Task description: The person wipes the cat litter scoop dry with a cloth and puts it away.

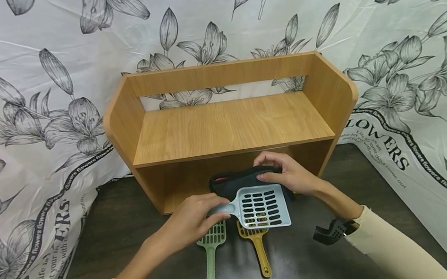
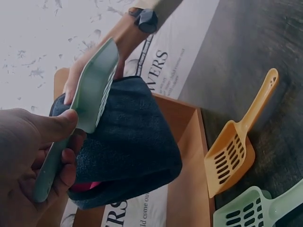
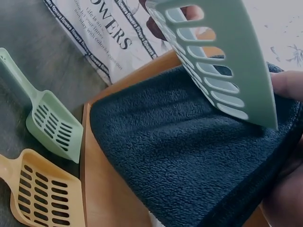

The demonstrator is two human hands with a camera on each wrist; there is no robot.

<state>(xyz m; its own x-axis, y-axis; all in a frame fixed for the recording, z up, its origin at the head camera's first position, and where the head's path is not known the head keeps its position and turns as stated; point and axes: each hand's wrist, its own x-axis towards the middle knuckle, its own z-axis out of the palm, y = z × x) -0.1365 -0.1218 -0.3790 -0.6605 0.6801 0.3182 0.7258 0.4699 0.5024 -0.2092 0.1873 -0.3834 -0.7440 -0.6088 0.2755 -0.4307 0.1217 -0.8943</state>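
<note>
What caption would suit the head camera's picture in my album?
Left hand holds a pale blue scoop, right hand grips dark cloth; a green scoop and yellow scoop lie nearby.

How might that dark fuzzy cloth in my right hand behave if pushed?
The dark fuzzy cloth would probably bend easily, given its soft creases. Its napped surface suggests the right hand can grip it without much slipping. Its broad, flattish shape makes rolling unlikely.

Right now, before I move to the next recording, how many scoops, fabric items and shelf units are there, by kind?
Scoops: 3 (pale blue scoop, green scoop, yellow scoop)
Dark fabric item: 1
Wooden shelf unit: 1
Total: 5
</note>
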